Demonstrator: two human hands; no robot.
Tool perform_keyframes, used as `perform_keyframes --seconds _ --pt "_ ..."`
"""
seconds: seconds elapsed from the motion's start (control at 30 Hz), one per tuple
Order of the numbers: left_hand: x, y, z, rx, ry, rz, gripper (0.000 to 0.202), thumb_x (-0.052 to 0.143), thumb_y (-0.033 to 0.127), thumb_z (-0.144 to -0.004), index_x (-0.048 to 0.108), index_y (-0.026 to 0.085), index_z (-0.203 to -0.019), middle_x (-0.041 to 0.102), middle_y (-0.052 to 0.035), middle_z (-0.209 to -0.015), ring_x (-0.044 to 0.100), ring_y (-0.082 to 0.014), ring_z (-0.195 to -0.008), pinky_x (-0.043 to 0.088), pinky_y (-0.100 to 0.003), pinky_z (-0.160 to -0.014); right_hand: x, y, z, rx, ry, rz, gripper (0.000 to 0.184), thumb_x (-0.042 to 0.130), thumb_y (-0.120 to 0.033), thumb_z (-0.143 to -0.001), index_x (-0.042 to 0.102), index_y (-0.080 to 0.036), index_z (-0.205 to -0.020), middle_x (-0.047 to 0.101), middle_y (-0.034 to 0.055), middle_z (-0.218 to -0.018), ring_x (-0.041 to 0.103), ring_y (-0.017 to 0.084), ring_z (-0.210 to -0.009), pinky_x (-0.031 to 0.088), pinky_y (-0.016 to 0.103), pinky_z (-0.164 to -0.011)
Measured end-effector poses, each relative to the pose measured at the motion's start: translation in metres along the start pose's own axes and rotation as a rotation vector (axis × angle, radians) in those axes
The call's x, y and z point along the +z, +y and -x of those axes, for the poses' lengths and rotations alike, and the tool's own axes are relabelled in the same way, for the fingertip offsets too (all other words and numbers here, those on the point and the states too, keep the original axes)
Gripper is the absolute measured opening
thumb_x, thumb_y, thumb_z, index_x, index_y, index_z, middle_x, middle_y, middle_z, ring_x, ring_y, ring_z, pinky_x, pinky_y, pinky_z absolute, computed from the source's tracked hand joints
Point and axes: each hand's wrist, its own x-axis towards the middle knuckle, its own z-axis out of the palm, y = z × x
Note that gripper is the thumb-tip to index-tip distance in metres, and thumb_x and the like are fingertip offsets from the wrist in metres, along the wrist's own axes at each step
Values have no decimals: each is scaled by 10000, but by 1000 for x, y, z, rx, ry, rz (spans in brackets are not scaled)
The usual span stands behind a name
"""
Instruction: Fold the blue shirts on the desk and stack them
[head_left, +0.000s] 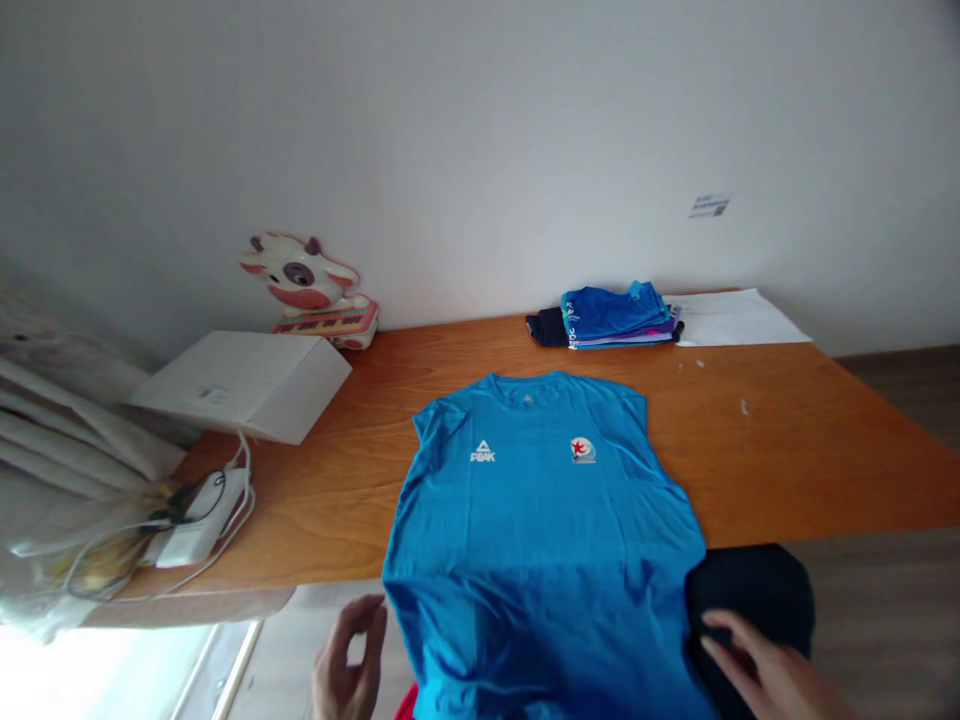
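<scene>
A blue sleeveless sports shirt (544, 500) lies front side up, its upper part flat on the wooden table and its lower part hanging wrinkled over the front edge toward me. White lettering and a round red-and-white badge mark its chest. My left hand (351, 655) is beside the shirt's left side, thumb and forefinger curved into a ring with the tips together; whether cloth is between them cannot be made out. To the right of the shirt, my right hand (769, 665) has thumb and forefinger slightly apart, with nothing visible between them, in front of a dark rounded shape (780, 590).
On the wooden table (810, 450), folded clothes (615, 312) are stacked at the back beside a white sheet (739, 317). Toward the left are a cow-shaped toy keyboard (307, 285), a white box (247, 380), and a power strip (199, 520) with cables. A curtain (71, 440) hangs at far left.
</scene>
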Motion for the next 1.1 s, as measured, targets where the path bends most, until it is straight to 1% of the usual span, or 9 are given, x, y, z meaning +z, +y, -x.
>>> perform_keyframes --seconds 0.07,0.13,0.2,0.3,0.4,0.47,0.67,0.83,1.1 --pt "13 21 -42 201 -24 -90 365 666 564 -917 693 253 -1106 745 -68 -1003 715 -249 -851 601 -325 -647 -9 -51 -33 -100 -9 -40 355 630 -595 -927 766 -333 -1125 820 49 -918 783 255 -758 601 298 -635" --pt "28 45 -81 350 -19 -193 318 650 484 -952 681 256 -1171 733 -79 -1084 696 -267 -963 600 -408 -851 -1 -118 -66 -218 -3 -136 369 543 -559 -1004 744 -288 -1151 770 26 -781 717 203 -642 557 267 -606" --pt "42 66 -112 429 9 -255 317 624 407 -974 657 247 -1245 713 -101 -1184 662 -294 -1097 552 -456 -977 24 -186 -97 -351 -70 -213 378 496 -531 -1038 736 -269 -1170 738 10 -737 687 190 -624 526 260 -596" --pt "60 85 -138 486 20 -314 299 599 301 -976 660 244 -1263 686 -109 -1245 616 -310 -1182 492 -477 -1052 78 -271 -142 -571 -161 -187 291 503 -410 -1057 747 -275 -1142 777 13 -870 728 189 -765 530 267 -719" --pt "72 90 -148 513 0 -344 268 605 257 -964 698 255 -1216 681 -104 -1225 607 -312 -1164 479 -474 -1036 125 -328 -194 -777 -114 -62 220 561 -245 -1023 747 -244 -1139 776 49 -1118 717 199 -1051 508 289 -950" --pt "76 90 -153 521 -16 -356 237 610 260 -966 725 261 -1173 688 -99 -1189 608 -307 -1139 481 -467 -1014 146 -353 -227 -803 -52 55 234 573 -223 -1018 728 -228 -1193 747 73 -1206 679 206 -1138 480 304 -1013" --pt "82 83 -162 515 -63 -335 212 609 216 -946 760 269 -1085 711 -81 -1135 627 -287 -1085 503 -446 -985 176 -384 -286 -671 106 227 287 525 -389 -1061 718 -182 -1109 728 136 -1152 621 280 -1128 442 415 -1009" --pt "85 79 -163 493 -97 -295 260 636 208 -923 732 259 -1159 720 -83 -1137 639 -293 -1092 508 -446 -979 188 -378 -293 -777 199 327 249 564 -403 -1040 694 -190 -1055 682 127 -1119 556 293 -1123 394 451 -1017" --pt "81 87 -153 532 -109 -197 222 529 305 -1047 732 251 -1118 731 -84 -1126 650 -259 -1066 505 -429 -989 186 -374 -295 -923 117 305 171 532 -283 -1060 670 -201 -1000 689 96 -1076 566 263 -1097 397 391 -966"
